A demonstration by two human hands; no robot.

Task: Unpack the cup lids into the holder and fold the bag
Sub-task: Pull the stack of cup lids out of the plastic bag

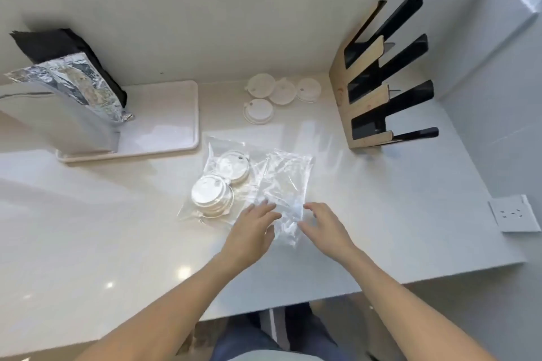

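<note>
My left fingers [265,208] lie spread and flat on the near end of the empty clear bag [286,193], and my right fingers [308,215] hover loosely open at its other edge, curled a little but gripping nothing; my left hand [253,231] and right hand [325,224] flank the crumpled plastic on the counter [381,214]. The step in hand, as I judge it, is folding this bag, and it will go better if I first press the air out and smooth it flat from the near end away from me, pinning one edge with the left while the right draws the far edge over (thin film like this tends to spring back, so each crease wants a firm swipe). Just to the left, a second bag [217,184] holds two stacks of cup lids [209,192], touching the one I am working on, so I should keep my sweep clear of it. Four loose lids [283,91] sit further back, near the holder [378,79], whose slots look empty.
</note>
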